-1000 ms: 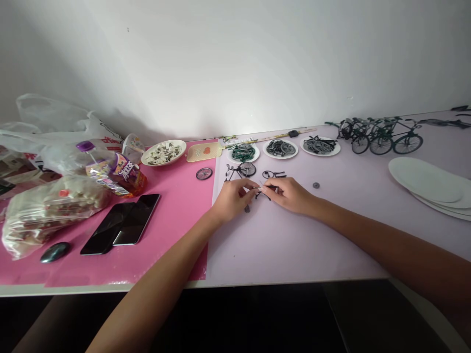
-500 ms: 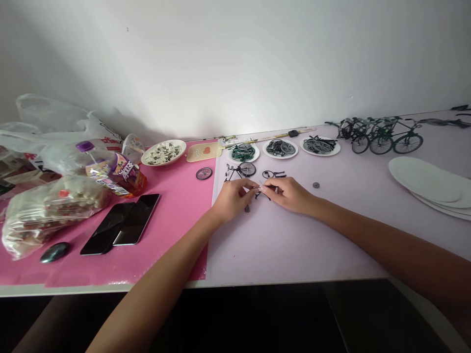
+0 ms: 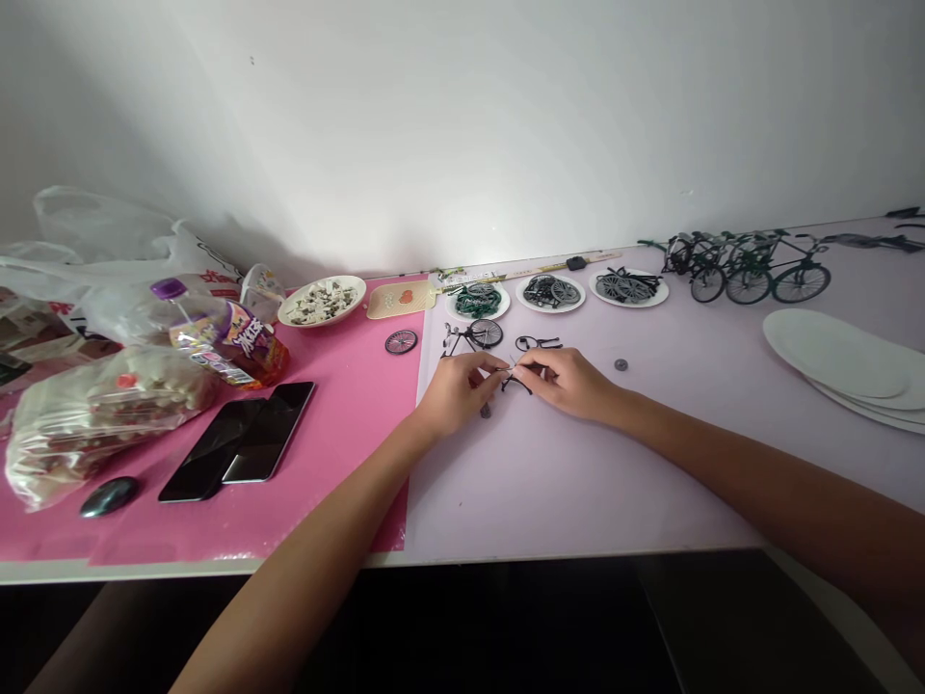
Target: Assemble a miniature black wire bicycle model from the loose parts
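Note:
My left hand (image 3: 461, 390) and my right hand (image 3: 568, 383) meet fingertip to fingertip above the pale tabletop. Both are closed in a pinch around something thin and small that I cannot make out. Just below the fingertips lies a thin black curved part (image 3: 518, 387). A small grey part (image 3: 486, 411) is by my left hand. Behind the hands are a partly built toy bicycle (image 3: 473, 334) and a black part with a ring (image 3: 539, 342). To the right of my right hand sits a small grey disc (image 3: 621, 365).
Plates of green parts (image 3: 477, 301), black parts (image 3: 550, 293) and grey wheels (image 3: 628, 287) line the back. Toy bicycles (image 3: 752, 270) stand back right, near stacked white plates (image 3: 838, 352). Left are a loose wheel (image 3: 401, 342), phones (image 3: 267, 434), a bottle (image 3: 231, 337) and bags (image 3: 108, 405).

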The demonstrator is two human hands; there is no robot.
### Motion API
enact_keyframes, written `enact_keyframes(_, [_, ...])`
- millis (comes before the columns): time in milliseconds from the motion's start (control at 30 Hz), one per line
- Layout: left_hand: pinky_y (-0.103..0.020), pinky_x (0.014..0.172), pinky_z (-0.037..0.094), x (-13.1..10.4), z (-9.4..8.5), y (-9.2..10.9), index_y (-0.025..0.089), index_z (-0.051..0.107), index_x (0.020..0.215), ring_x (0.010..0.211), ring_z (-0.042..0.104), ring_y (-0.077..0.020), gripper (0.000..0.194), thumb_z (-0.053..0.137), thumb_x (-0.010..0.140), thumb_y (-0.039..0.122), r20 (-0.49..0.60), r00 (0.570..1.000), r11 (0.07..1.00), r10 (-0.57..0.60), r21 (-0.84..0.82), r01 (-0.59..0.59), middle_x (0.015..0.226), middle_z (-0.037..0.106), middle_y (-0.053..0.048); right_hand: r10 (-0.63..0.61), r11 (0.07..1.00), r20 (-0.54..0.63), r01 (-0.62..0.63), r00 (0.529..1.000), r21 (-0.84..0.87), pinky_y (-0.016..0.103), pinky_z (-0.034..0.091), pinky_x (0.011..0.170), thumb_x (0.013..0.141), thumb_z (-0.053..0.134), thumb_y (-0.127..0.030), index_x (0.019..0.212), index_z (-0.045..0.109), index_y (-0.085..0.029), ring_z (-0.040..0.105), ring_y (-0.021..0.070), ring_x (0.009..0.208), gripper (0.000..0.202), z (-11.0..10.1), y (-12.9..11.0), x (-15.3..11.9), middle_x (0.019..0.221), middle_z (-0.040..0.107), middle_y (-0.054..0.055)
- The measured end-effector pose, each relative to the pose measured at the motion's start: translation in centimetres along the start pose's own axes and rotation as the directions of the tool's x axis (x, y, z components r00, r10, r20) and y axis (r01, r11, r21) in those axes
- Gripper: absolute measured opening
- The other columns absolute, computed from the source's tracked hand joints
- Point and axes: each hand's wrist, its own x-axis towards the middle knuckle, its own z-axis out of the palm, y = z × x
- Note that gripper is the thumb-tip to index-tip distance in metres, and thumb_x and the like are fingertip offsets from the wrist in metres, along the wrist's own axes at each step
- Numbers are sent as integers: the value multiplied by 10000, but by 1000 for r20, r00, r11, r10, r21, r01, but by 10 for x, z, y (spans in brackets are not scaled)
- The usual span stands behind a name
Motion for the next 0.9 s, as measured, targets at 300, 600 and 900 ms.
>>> enact_keyframes(300, [-234,588,534,0,0,-3,165,795,1028,602,703,-126,217,698,979,354,-14,1000,1000,8,0,-8,889,803,-59,-41,999,-15,41,999,5,278,470,637,1036,595,-343,938,706,-218,601,156,667,194,0,4,-1,817,731,22])
enact_keyframes(600, [-240,588,544,1,0,-4,166,796,1021,597,707,-134,252,716,974,400,-15,1000,1000,10,-2,-10,854,796,-57,-33,999,-12,33,999,2,277,450,620,1021,605,-313,929,691,-219,578,152,651,157,0,2,-1,793,708,12])
enact_keyframes(900, [-240,595,545,0,0,-4,168,796,1015,602,707,-132,242,726,970,395,-25,1000,1000,3,1,-3,866,796,-58,-13,1000,2,13,1000,-1,283,450,599,1035,584,-375,941,690,-217,577,155,650,212,1,4,-1,801,710,21])
